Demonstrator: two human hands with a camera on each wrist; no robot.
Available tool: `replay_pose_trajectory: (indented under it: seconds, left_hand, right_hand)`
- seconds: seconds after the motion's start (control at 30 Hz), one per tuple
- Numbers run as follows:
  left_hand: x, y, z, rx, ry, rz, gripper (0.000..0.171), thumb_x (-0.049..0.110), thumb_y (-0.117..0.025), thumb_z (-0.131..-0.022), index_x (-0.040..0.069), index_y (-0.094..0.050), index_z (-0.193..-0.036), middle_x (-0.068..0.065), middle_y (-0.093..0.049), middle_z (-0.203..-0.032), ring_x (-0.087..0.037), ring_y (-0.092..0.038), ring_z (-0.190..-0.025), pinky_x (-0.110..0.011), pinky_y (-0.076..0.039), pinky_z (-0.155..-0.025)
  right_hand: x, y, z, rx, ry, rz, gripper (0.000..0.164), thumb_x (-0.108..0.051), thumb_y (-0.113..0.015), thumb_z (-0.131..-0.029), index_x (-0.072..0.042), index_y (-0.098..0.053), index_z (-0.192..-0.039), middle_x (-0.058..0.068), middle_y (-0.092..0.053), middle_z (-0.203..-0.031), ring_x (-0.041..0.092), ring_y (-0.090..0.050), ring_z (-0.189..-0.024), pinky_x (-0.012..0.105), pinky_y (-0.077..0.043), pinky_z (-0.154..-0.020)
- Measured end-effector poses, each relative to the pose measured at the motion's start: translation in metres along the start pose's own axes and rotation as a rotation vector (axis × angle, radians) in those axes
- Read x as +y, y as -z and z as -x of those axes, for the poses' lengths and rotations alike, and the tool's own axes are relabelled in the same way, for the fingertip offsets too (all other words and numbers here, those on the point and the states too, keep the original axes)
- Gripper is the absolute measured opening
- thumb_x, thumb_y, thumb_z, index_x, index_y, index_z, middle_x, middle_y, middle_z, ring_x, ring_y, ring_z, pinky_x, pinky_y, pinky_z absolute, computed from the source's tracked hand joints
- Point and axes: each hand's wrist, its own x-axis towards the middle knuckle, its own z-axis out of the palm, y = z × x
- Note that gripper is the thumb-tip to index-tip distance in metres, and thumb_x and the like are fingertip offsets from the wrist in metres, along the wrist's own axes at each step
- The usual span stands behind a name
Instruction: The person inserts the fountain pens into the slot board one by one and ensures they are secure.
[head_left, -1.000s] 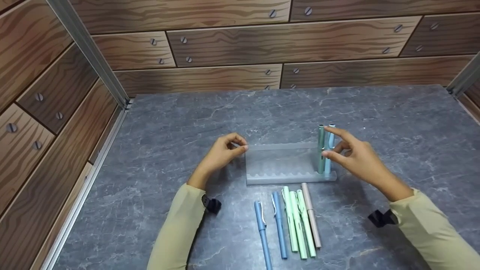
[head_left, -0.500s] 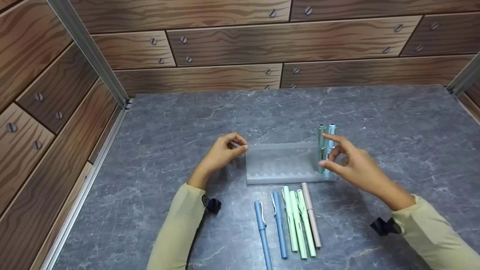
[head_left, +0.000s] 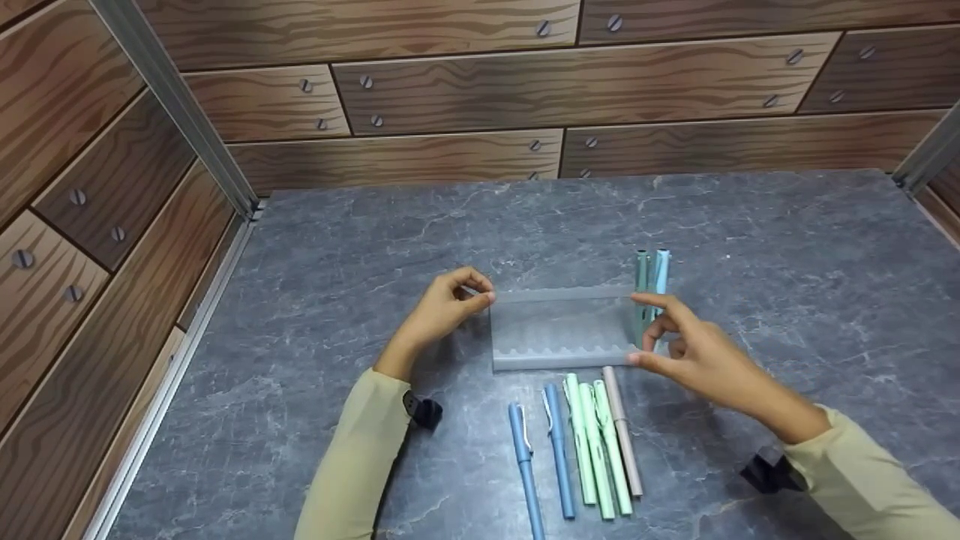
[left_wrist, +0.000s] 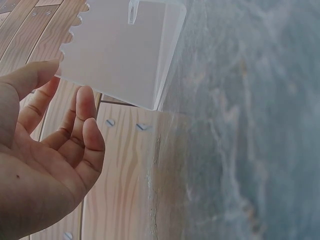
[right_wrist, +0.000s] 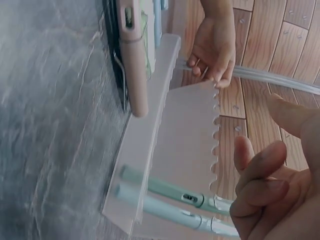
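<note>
A clear, frosted pen rack (head_left: 559, 322) with scalloped notches stands on the table. My left hand (head_left: 452, 304) pinches its upper left corner between thumb and index finger; the left wrist view shows the other fingers loosely bent behind the rack (left_wrist: 115, 50). Two capped pens lean in the notches at the right end: a dark green pen (head_left: 641, 274) and a light blue pen (head_left: 662, 270). Just in front of them is my right hand (head_left: 701, 356), thumb and index finger apart with nothing between them. It hides the lower part of the light blue pen in the head view.
In front of the rack lie two blue pens (head_left: 559, 450), several mint green pens (head_left: 596, 450) and a taupe pen (head_left: 622, 435), side by side on the grey marbled table (head_left: 375, 232). Wood-patterned walls (head_left: 450, 97) bound the back and left, with a metal post (head_left: 180, 105) at the corner.
My right hand has moved down and slightly left, away from the upper ends of the two standing pens toward the rack's front lip. The left hand has kept its place.
</note>
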Motion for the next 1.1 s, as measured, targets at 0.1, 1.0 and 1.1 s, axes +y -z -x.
replay_pose_trajectory:
  seconds: [0.1,1.0,1.1]
  left_hand:
    - [0.000,0.000,0.000,-0.001,-0.007,0.000,0.013,0.012,-0.066,-0.091,0.002,-0.065,-0.099,-0.014,-0.066,-0.105,-0.026,-0.060,-0.075,-0.021,-0.044,-0.060]
    - [-0.001,-0.001,0.000,0.010,-0.014,0.004,0.012,0.011,-0.066,-0.090,0.002,-0.065,-0.097,-0.009,-0.065,-0.097,-0.010,-0.054,-0.068,-0.021,-0.045,-0.061]
    - [0.000,-0.001,0.000,0.011,-0.013,0.005,0.011,0.011,-0.066,-0.090,0.003,-0.065,-0.097,-0.006,-0.065,-0.094,-0.009,-0.054,-0.068,-0.023,-0.046,-0.062]
  right_hand:
    - [-0.002,-0.003,0.001,-0.052,-0.033,-0.042,0.071,-0.025,-0.073,-0.085,-0.014,-0.035,-0.144,0.004,-0.060,-0.085,-0.001,-0.038,-0.047,0.021,-0.039,-0.042]
    - [0.012,-0.028,0.020,-0.318,-0.150,-0.221,0.076,-0.030,-0.073,-0.084,-0.005,-0.034,-0.144,0.008,-0.058,-0.087,0.003,-0.048,-0.053,0.024,-0.046,-0.048]
    - [0.014,-0.029,0.022,-0.331,-0.146,-0.223,0.075,-0.030,-0.074,-0.084,-0.007,-0.035,-0.144,0.007,-0.058,-0.088,0.002,-0.048,-0.054,0.023,-0.046,-0.049]
